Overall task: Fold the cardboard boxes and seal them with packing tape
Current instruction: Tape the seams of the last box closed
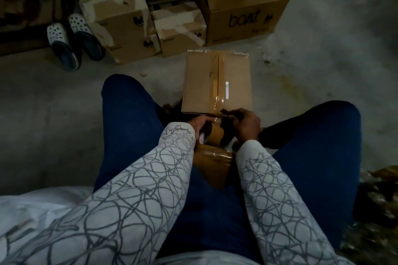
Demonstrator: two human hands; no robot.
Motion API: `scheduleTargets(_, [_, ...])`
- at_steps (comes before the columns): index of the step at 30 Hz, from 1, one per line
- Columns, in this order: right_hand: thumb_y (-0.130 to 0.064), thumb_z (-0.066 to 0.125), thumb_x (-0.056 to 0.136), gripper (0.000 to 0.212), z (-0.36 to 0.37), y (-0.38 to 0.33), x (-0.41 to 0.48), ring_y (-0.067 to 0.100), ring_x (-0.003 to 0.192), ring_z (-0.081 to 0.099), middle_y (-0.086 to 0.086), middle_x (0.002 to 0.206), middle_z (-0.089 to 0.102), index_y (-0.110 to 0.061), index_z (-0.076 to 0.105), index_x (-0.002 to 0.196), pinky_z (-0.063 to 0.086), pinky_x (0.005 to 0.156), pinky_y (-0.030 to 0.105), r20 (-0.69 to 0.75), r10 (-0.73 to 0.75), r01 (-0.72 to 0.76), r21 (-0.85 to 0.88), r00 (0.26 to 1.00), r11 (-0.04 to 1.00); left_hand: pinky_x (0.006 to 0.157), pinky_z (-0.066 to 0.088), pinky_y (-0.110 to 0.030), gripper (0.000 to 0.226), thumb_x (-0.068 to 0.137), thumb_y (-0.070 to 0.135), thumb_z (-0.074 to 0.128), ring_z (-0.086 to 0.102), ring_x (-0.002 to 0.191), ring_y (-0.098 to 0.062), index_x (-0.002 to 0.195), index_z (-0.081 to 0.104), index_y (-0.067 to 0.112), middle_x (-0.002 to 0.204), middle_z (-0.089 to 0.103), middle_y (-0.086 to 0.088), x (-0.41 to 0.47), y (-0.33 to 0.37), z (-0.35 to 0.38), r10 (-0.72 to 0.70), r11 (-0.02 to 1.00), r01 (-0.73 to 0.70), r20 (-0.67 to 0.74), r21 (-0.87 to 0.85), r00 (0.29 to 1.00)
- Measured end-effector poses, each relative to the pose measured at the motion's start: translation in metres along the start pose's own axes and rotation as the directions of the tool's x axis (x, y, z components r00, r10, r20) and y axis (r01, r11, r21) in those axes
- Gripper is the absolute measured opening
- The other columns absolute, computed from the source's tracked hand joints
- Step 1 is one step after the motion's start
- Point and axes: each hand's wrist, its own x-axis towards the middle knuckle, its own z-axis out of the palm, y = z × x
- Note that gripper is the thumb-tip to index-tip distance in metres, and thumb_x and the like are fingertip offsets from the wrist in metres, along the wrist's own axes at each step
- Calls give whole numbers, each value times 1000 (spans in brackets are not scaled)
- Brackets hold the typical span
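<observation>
Grey scribble-patterned sleeves (150, 178) are reaching to the brown cardboard box (202, 84) on the floor (64, 114). Left hand (199, 125) is gripping a brown tape roll (216, 135); right hand (246, 125) is pinching glossy tape (219, 101) at its near edge. Box likely light, stiff: hold by edges.

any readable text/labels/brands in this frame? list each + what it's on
"boat": on the front face of the large box at back right.
Small print beneath it on the same face: too blurred to read.
Left box and middle box: dark logos and small print, unreadable.
Taped box in front of the person: white print along its far top edge, too blurred to read.
</observation>
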Motion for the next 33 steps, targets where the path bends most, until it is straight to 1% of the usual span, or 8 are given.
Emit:
scheduleTargets(3, [-8, 69, 88, 24, 20, 3, -4, 26, 102, 67, 9, 109, 74, -14, 76, 110, 49, 92, 28, 47, -114, 120, -134, 992, 984, 101, 47, -50, 69, 53, 33, 86, 62, 112, -39, 117, 70, 10, 122, 67, -16, 41, -8, -5, -22, 999, 21, 33, 31, 999])
scheduleTargets(6, [-2, 68, 85, 23, 33, 7, -6, 32, 98, 67, 14, 103, 74, -11, 79, 103, 44, 82, 23, 18, -162, 163, -183, 987, 970, 104, 46, -46, 60, 61, 33, 78, 62, 112, -36, 116, 72, 9, 121, 68, -14, 46, -11, -5, -11, 998, 10, 14, 63, 1000])
scheduleTargets(10, [6, 66, 80, 25, 37, 11, -3, 39, 93, 60, 22, 94, 70, -6, 79, 99, 48, 79, 36, -3, -265, 256, -244, 964, 935, 103, 48, -46, 38, 80, 25, 68, 66, 109, -36, 114, 73, 7, 114, 72, -16, 14, -4, -1, -4, 1000, 4, 44, 0, 999])
scheduleTargets(15, [5, 67, 79, 17, 38, 10, -3, 38, 96, 55, 21, 93, 67, -2, 78, 90, 45, 76, 37, -7, -301, 289, -266, 953, 920, 103, 47, -47, 42, 75, 25, 71, 63, 111, -36, 114, 72, 9, 117, 70, -16, 3, 2, -2, -13, 999, 12, 45, 34, 999])
scheduleTargets(21, [8, 67, 78, 18, 39, 12, -2, 40, 94, 56, 23, 91, 68, 0, 78, 91, 36, 72, 31, -27, -323, 303, -281, 946, 911, 104, 46, -42, 32, 89, 16, 60, 61, 109, -32, 119, 66, 5, 112, 68, -13, -53, 11, 3, 44, 999, -45, 73, 0, 996])
scheduleTargets(24, [11, 70, 74, 11, 41, 11, -1, 40, 84, 59, 23, 83, 68, 3, 76, 81, 38, 69, 30, -28, -365, 340, -303, 930, 890, 93, 50, -40, 34, 90, 19, 60, 61, 103, -30, 121, 64, 6, 117, 66, -13, -54, 12, 3, 53, 999, -53, 61, -3, 997])
scheduleTargets(29, [5, 64, 84, 12, 43, 14, 1, 37, 90, 57, 23, 91, 68, 4, 76, 87, 37, 72, 30, -5, -340, 319, -329, 940, 889, 79, 45, -33, 34, 93, 20, 58, 55, 89, -24, 123, 61, 4, 113, 61, -10, -60, 13, 5, 58, 997, -59, 30, 44, 998])
scheduleTargets(33, [3, 62, 87, 13, 42, 10, -2, 37, 94, 56, 23, 93, 67, 5, 75, 90, 44, 74, 34, 1, -289, 276, -305, 957, 912, 98, 47, -38, 45, 87, 22, 65, 57, 113, -30, 129, 60, 5, 131, 61, -14, -56, 12, 7, 64, 997, -63, -33, 43, 997])
